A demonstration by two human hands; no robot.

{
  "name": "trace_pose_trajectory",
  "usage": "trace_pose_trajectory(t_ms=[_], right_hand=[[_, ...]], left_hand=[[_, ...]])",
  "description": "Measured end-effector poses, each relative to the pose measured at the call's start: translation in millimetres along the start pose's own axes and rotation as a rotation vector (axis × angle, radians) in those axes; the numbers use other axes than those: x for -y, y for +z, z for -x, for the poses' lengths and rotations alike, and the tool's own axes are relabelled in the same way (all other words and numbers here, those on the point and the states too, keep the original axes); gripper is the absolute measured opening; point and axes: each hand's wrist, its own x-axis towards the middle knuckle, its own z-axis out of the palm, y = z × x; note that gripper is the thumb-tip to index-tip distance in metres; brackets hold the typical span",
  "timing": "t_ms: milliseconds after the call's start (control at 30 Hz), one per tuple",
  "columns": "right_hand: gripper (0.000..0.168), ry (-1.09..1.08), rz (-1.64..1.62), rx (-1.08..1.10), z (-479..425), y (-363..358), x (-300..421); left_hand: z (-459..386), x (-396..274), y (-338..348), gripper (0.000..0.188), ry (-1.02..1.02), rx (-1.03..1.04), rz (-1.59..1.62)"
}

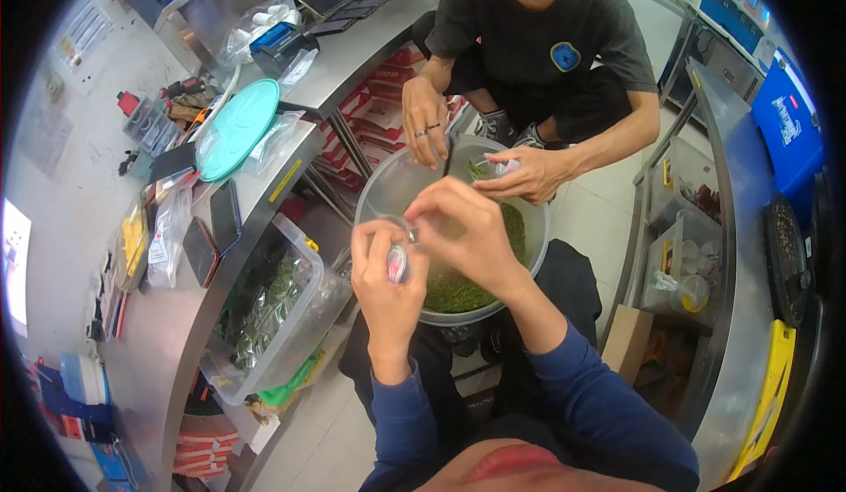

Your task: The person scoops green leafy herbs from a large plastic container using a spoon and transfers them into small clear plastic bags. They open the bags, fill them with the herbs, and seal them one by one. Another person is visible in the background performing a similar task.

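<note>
My left hand [388, 287] holds a small clear plastic packet [397, 264] with pink-and-white print. Close to the packet's top, my right hand [466, 234] has its thumb and fingers drawn together; blur hides whether they grip its edge. Both hands are above the near side of a large translucent round tub [546, 234]. Finely chopped green dried herb [456, 297] covers the visible part of its bottom. Across the tub, another person's hand [529, 175] holds a small clear packet with print, beside some of the green herb. That person's other hand [425, 119] hangs over the far rim.
At left, a steel counter [192, 307] carries phones [225, 214] and a turquoise lid [239, 130]. Below it, a clear bin [317, 294] holds filled plastic bags. Another steel counter [720, 135] runs along the right, above storage bins [681, 261]. A person [529, 49] squats opposite.
</note>
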Motion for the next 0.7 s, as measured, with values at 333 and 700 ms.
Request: trace_pose_trajectory(t_ms=[333,700], right_hand=[[0.026,0.325,-0.718,0.117,4,-11,12],[0.017,0.427,-0.442,0.170,1,-32,9]], left_hand=[[-3,49,-37,0.043,-0.576,0.172,0.864],[-4,31,-37,0.015,-0.560,0.081,0.758]])
